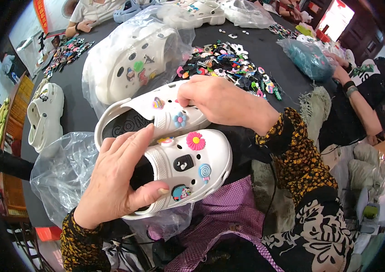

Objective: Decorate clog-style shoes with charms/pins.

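Two white clogs lie side by side in front of me. The near clog (pixel 193 156) carries a pink flower charm (pixel 196 141), a blue lollipop charm (pixel 204 171) and other charms. My left hand (pixel 115 174) grips its heel end, thumb on the near side and fingers across the opening. The far clog (pixel 145 111) has a blue flower charm (pixel 180 119) and a striped charm (pixel 158 104). My right hand (pixel 222 99) is closed over the far clog's upper, fingertips pressed to it. What those fingers pinch is hidden.
Beyond my right hand spreads a pile of loose charms (pixel 229 61). A bagged white clog (pixel 124 68) stands behind the pair; another clog (pixel 47 115) is at left. Crumpled clear plastic (pixel 63 174) lies beside my left hand. Other people's arms (pixel 358 106) rest at the table.
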### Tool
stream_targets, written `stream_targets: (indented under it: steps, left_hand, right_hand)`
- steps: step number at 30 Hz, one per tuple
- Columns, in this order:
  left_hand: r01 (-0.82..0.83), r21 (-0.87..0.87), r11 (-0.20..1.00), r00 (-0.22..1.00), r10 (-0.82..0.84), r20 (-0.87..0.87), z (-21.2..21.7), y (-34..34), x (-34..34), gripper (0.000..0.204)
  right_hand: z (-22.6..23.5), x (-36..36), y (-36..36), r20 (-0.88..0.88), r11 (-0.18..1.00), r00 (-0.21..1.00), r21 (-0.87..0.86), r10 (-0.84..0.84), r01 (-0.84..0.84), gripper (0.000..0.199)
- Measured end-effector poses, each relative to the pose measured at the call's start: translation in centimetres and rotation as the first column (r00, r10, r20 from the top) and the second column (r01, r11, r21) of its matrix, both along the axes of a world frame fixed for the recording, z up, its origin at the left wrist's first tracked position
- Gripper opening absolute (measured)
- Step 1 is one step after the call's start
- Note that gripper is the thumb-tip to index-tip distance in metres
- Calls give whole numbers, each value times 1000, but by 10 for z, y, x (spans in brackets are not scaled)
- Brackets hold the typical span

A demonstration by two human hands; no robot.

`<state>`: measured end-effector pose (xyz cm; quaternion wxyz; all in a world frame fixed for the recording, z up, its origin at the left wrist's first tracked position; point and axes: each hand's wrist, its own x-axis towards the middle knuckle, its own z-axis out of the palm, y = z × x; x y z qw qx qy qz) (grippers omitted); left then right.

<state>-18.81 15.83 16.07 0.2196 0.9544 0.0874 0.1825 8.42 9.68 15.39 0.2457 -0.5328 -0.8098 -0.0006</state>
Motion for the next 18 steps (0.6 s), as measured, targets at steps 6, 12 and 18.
stream_targets:
  steps: [6, 12, 18]
  left_hand:
    - [-8, 21, 1000, 1000, 8, 24, 0, -1, -1, 84]
    - [-20, -37, 999, 1000, 20, 1, 2, -3, 4, 84]
    - [-84, -69, 994, 996, 85, 6, 1, -8, 2, 84]
  right_hand:
    - [4, -3, 2, 32, 999, 999, -39, -25, 27, 9]
    - [4, 1, 2, -14, 998, 998, -25, -59, 58, 11]
    - [18, 3, 12, -196, 997, 979, -44, -63, 56, 10]
